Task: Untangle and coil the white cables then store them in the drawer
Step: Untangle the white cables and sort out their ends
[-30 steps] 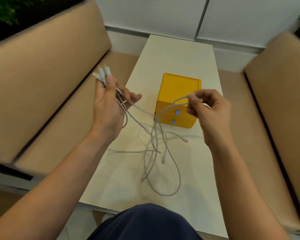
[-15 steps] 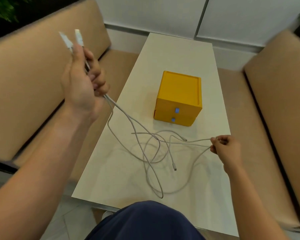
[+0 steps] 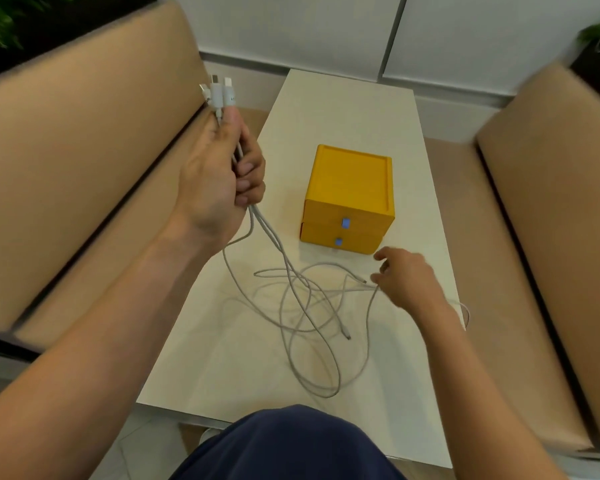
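The white cables (image 3: pixel 305 306) are lying in a loose tangle on the pale table (image 3: pixel 347 109), just in front of the yellow drawer box (image 3: pixel 349 199), with several thin strands crossing one another and one long loop trailing toward the table's near edge. Two small plug ends are showing in the tangle, one pointing toward the box's right front corner and one lying nearer the person. From the heap, a bundle of strands is rising to the left of the box into the left hand (image 3: pixel 219 178), which is closing around them in a fist; three white plug heads (image 3: pixel 220 93) are sticking up above the thumb. The right hand (image 3: pixel 406 282) is hovering low over the table just in front of the box's right corner, fingers slightly spread, touching or almost touching a strand; whether it is pinching that strand cannot be told. Another strand is curving out past the right wrist toward the table's right edge.

The box is standing upright with two stacked drawers, both closed, each carrying a small blue pull (image 3: pixel 345 223). Tan padded benches (image 3: pixel 84 150) are flanking the table on either side of the box. The person's dark blue lap (image 3: pixel 284 445) is filling the near edge.
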A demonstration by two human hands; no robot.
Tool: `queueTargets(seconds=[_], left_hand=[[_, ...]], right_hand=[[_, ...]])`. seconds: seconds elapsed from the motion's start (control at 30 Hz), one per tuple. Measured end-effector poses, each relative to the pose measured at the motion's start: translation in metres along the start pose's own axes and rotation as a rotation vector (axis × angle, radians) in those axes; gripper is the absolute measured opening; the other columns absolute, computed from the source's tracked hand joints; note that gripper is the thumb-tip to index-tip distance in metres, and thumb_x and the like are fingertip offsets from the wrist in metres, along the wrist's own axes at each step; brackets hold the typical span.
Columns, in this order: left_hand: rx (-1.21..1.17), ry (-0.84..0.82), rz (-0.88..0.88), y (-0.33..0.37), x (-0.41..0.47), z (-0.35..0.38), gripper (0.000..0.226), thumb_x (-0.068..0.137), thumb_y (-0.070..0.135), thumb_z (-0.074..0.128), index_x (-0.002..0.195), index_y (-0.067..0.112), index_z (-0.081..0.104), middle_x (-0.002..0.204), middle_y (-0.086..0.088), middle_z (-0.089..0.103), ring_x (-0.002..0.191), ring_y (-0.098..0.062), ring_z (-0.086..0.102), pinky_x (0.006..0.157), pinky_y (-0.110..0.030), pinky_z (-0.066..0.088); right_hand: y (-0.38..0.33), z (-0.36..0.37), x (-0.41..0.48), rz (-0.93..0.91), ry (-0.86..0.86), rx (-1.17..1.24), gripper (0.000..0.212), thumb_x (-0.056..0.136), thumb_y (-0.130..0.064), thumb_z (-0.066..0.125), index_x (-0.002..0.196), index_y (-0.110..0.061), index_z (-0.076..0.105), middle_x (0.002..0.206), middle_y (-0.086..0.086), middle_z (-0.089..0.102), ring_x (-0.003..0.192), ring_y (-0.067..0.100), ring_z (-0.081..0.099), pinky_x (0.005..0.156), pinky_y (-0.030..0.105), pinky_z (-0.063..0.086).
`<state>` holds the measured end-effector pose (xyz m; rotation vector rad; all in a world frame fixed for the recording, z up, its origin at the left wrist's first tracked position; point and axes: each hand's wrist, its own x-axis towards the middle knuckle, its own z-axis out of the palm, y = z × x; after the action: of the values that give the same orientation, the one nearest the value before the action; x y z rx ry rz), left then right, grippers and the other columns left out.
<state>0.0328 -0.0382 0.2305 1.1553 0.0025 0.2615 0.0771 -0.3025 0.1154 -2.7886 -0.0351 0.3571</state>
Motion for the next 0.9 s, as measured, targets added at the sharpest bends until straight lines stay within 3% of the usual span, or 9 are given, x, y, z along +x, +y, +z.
queueTargets(seconds=[0.07, 0.13, 0.23, 0.3, 0.4, 0.53, 0.67, 0.8, 0.9], left_hand=[[0.008, -0.047, 0.018, 0.002, 0.001, 0.004, 0.036, 0.113, 0.036, 0.031, 0.083, 0.02, 0.044, 0.062, 0.003, 0.048, 0.048, -0.008, 0.031, 0.047, -0.024, 0.019], [0.011, -0.101, 0.005, 0.002, -0.001, 0.008, 0.033, 0.113, 0.036, 0.031, 0.088, 0.017, 0.043, 0.068, -0.002, 0.056, 0.052, -0.013, 0.043, 0.049, -0.026, 0.032], [0.001, -0.171, -0.031, 0.001, -0.003, 0.013, 0.03, 0.112, 0.032, 0.032, 0.098, 0.013, 0.049, 0.083, -0.009, 0.067, 0.074, -0.024, 0.066, 0.07, -0.036, 0.058], [-0.022, -0.193, -0.05, -0.001, -0.004, 0.011, 0.029, 0.112, 0.03, 0.033, 0.104, 0.011, 0.054, 0.096, -0.012, 0.072, 0.094, -0.031, 0.072, 0.089, -0.047, 0.06], [0.014, -0.201, -0.07, -0.005, -0.005, 0.005, 0.025, 0.109, 0.029, 0.039, 0.109, 0.012, 0.057, 0.107, -0.012, 0.075, 0.108, -0.036, 0.072, 0.098, -0.053, 0.057], [-0.004, -0.211, -0.103, -0.013, -0.009, -0.002, 0.025, 0.098, 0.032, 0.05, 0.113, 0.013, 0.057, 0.116, -0.012, 0.075, 0.11, -0.036, 0.072, 0.098, -0.049, 0.058], [-0.033, -0.213, -0.095, -0.021, -0.011, -0.002, 0.025, 0.106, 0.023, 0.043, 0.119, 0.01, 0.06, 0.123, -0.014, 0.073, 0.12, -0.031, 0.069, 0.104, -0.039, 0.055], [-0.05, -0.223, -0.105, -0.024, -0.014, 0.0, 0.033, 0.111, 0.021, 0.034, 0.124, 0.008, 0.062, 0.129, -0.015, 0.071, 0.128, -0.026, 0.064, 0.111, -0.034, 0.049], [-0.022, -0.231, -0.109, -0.022, -0.014, 0.0, 0.035, 0.111, 0.022, 0.033, 0.125, 0.009, 0.062, 0.131, -0.013, 0.07, 0.13, -0.022, 0.062, 0.115, -0.032, 0.045]], right_hand=[[-0.016, 0.006, -0.005, -0.139, -0.083, -0.137, 0.068, 0.094, -0.044, 0.072, 0.153, -0.024, 0.045, 0.153, 0.004, 0.051, 0.135, 0.029, 0.05, 0.108, 0.04, 0.043], [-0.042, 0.004, -0.017, -0.378, -0.122, 0.087, 0.079, 0.092, -0.045, 0.074, 0.159, -0.03, 0.035, 0.163, -0.006, 0.038, 0.146, 0.018, 0.038, 0.115, 0.034, 0.036], [-0.083, 0.0, -0.032, -0.568, -0.335, 0.765, 0.07, 0.092, -0.031, 0.077, 0.154, -0.031, 0.043, 0.152, -0.012, 0.054, 0.14, 0.001, 0.048, 0.115, 0.029, 0.04], [-0.099, 0.002, -0.031, -0.6, -0.239, 0.926, 0.037, 0.098, -0.022, 0.07, 0.134, -0.015, 0.062, 0.125, 0.0, 0.073, 0.121, 0.009, 0.066, 0.104, 0.033, 0.053], [-0.102, 0.006, -0.029, -0.642, -0.11, 0.916, 0.016, 0.103, -0.021, 0.061, 0.108, -0.012, 0.073, 0.101, 0.004, 0.079, 0.1, 0.017, 0.074, 0.093, 0.038, 0.059], [-0.092, 0.014, -0.029, -0.649, -0.124, 0.91, 0.017, 0.102, -0.024, 0.062, 0.112, -0.018, 0.075, 0.101, 0.002, 0.079, 0.101, 0.021, 0.074, 0.093, 0.049, 0.059], [-0.095, 0.008, -0.035, -0.632, -0.218, 1.094, 0.037, 0.097, -0.019, 0.069, 0.133, -0.016, 0.064, 0.113, 0.008, 0.077, 0.112, 0.023, 0.072, 0.093, 0.035, 0.058], [-0.103, 0.004, -0.038, -0.633, -0.085, 1.015, 0.018, 0.097, -0.023, 0.071, 0.113, -0.016, 0.074, 0.096, 0.008, 0.076, 0.093, 0.029, 0.076, 0.085, 0.051, 0.061], [-0.106, 0.007, -0.036, -0.597, -0.009, 1.024, 0.015, 0.1, -0.019, 0.066, 0.106, -0.01, 0.076, 0.085, 0.001, 0.071, 0.079, 0.021, 0.077, 0.077, 0.044, 0.061]])
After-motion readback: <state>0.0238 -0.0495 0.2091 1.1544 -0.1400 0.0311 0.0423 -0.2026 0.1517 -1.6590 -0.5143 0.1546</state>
